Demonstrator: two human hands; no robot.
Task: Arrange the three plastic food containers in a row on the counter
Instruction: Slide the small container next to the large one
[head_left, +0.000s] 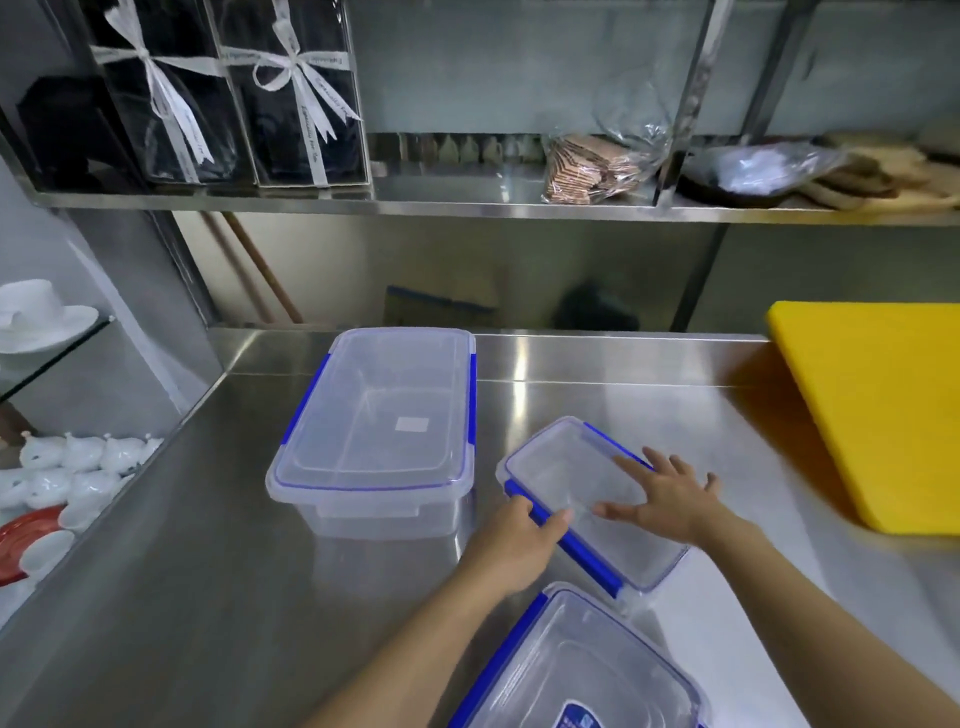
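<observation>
Here, left hand (511, 548) pinches the skewed small container (582, 499) by its blue clip, right hand (670, 501) fingers spread flat on lid; best swivel it parallel to the large container (379, 426).

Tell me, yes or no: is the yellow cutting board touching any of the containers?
No. The yellow cutting board lies apart at the right, with bare counter between it and the nearest container.

Glossy steel counter (208, 519), clear plastic containers (374, 431).
</observation>
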